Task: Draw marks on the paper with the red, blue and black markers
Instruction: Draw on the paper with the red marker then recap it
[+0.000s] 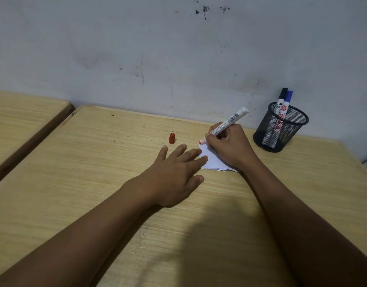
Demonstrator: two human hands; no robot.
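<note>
A small folded white paper [211, 160] lies on the wooden table [95, 162]. My right hand [228, 146] grips the uncapped red marker [228, 122], white-bodied, with its tip touching the paper's far left corner, where a red mark shows. My left hand [176, 172] lies flat, fingers spread, with its fingertips pressing on the paper's left edge. The red cap [172, 138] stands upright on the table just beyond my left fingers. The black marker [280, 100] and the blue marker [287, 102] stand capped in a black mesh cup [282, 129] at the right.
A stained grey wall [178, 59] runs along the table's far edge, right behind the mesh cup. A second wooden table [23, 117] stands at the left across a narrow gap.
</note>
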